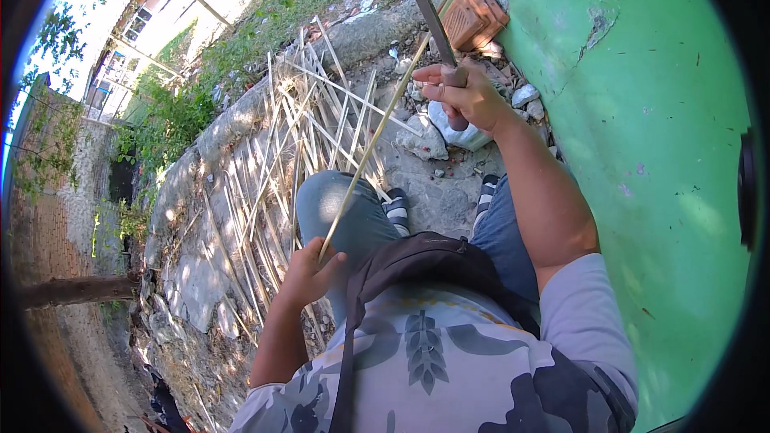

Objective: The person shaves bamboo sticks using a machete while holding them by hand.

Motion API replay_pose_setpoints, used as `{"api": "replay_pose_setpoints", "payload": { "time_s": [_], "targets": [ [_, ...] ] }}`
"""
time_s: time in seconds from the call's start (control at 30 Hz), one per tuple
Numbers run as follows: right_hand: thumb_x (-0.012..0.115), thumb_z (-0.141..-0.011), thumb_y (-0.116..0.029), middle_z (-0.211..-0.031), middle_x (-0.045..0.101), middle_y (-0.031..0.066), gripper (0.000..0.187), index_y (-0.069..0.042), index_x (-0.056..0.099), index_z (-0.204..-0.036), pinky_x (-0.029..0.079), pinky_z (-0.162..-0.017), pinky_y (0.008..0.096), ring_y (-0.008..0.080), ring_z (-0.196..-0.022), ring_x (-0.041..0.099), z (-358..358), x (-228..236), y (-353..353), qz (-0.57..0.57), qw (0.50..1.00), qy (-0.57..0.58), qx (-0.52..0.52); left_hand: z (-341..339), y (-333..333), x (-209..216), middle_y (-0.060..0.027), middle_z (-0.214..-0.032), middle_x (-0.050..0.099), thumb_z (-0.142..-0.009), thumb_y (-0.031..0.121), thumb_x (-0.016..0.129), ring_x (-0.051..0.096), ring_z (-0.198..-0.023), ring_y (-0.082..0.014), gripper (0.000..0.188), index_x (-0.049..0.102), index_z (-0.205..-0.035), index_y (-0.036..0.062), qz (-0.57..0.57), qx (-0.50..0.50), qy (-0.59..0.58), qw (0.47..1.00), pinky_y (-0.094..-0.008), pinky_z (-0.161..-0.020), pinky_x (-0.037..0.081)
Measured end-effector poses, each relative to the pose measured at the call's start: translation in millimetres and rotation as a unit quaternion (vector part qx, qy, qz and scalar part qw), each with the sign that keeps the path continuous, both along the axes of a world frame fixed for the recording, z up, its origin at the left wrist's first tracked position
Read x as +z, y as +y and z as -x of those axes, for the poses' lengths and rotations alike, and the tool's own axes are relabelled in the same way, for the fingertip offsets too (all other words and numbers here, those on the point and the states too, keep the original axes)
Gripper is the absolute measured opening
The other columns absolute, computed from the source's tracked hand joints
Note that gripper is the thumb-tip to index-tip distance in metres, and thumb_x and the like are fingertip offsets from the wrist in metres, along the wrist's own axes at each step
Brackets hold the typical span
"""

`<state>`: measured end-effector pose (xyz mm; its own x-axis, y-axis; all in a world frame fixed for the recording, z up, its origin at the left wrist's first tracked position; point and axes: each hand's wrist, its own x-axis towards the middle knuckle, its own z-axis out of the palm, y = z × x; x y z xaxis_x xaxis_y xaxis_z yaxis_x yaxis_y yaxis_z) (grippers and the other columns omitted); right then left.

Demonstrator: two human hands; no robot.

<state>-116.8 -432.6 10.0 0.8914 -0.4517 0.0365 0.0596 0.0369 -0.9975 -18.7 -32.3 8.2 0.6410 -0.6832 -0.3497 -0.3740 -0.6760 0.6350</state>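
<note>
Long pale-yellow strip (370, 150): thin, slanting.
Left hand (310, 274): closed around its lower end.
Right hand (472, 98): holds long dark-bladed knife (429, 12).
Green painted wall (658, 152): bounds right; air leftward open.

A bright green wall (650, 192) rises on the right, its paint flaked and cracked in patches. At its foot I see stacked orange bricks (473, 20) and a heap of pale rubble (525, 96). The ground (441, 200) is rough grey stone, bounded by a low, rounded stone edge (233, 124) with green bushes (176, 120) just beyond. Over on the left stands a weathered brick wall (48, 232). Strong daylight glares at the upper left and dapples the ground.
</note>
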Motion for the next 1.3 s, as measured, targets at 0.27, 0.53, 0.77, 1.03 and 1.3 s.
{"api": "replay_pose_setpoints", "payload": {
  "time_s": [0.27,0.53,0.77,1.03,1.3],
  "targets": [
    [0.067,-0.092,-0.012,-0.078,0.059,0.0001,0.043,0.001,0.063,-0.133,0.037,-0.051,0.0245,0.0054,-0.058,0.047,-1.0,-7.7,-0.2,-0.062,0.996,-0.029,0.059,6.0,-5.3,15.1,0.0015,-0.071,0.052,-0.093,0.021,0.076,0.047,-0.064,-0.0088,0.025,0.057,-0.090,0.0052,0.019,-0.018,0.127,0.992,-0.0297,-0.058,0.041],
    [0.066,-0.091,-0.005,-0.093,0.064,0.0025,0.036,-0.001,0.067,-0.127,0.039,-0.053,0.0231,0.0060,-0.063,0.049,4.3,15.8,20.3,-0.107,0.986,-0.049,0.114,-19.8,-44.9,29.5,-0.0119,-0.101,0.072,-0.085,0.026,0.084,0.069,-0.093,-0.0201,0.056,0.058,-0.126,-0.0044,0.037,-0.034,0.006,0.999,-0.0340,-0.085,0.056],
    [0.074,-0.089,-0.008,-0.076,0.063,-0.0015,0.031,-0.005,0.073,-0.119,0.038,-0.051,0.0218,0.0045,-0.056,0.049,14.7,27.7,28.3,-0.030,0.990,-0.047,0.131,-47.4,-100.4,2.1,-0.0056,-0.091,0.065,-0.103,0.027,0.063,0.065,-0.074,-0.0153,0.037,0.056,-0.129,0.0009,0.136,-0.164,0.303,0.929,-0.0285,-0.068,0.053],
    [0.083,-0.085,-0.032,-0.068,0.061,0.0018,0.031,-0.006,0.075,-0.099,0.047,-0.059,0.0337,0.0150,-0.061,0.058,14.9,18.9,22.5,0.302,0.950,0.016,-0.082,-63.9,-86.9,-15.5,0.0027,-0.065,0.043,-0.109,0.032,0.051,0.035,-0.049,-0.0062,0.026,0.054,-0.101,0.0071,0.146,-0.041,0.427,0.891,-0.0236,-0.045,0.028],
    [0.072,-0.083,-0.030,-0.080,0.071,0.0134,0.017,-0.013,0.071,-0.085,0.053,-0.071,0.0496,0.0369,-0.080,0.070,-10.5,9.5,66.4,0.522,0.839,0.151,-0.024,-44.7,-91.2,-27.7,0.0062,-0.072,0.047,-0.097,0.031,0.074,0.041,-0.064,-0.0043,0.032,0.051,-0.095,0.0086,0.177,-0.050,0.221,0.958,-0.0244,-0.055,0.034]
  ]
}}
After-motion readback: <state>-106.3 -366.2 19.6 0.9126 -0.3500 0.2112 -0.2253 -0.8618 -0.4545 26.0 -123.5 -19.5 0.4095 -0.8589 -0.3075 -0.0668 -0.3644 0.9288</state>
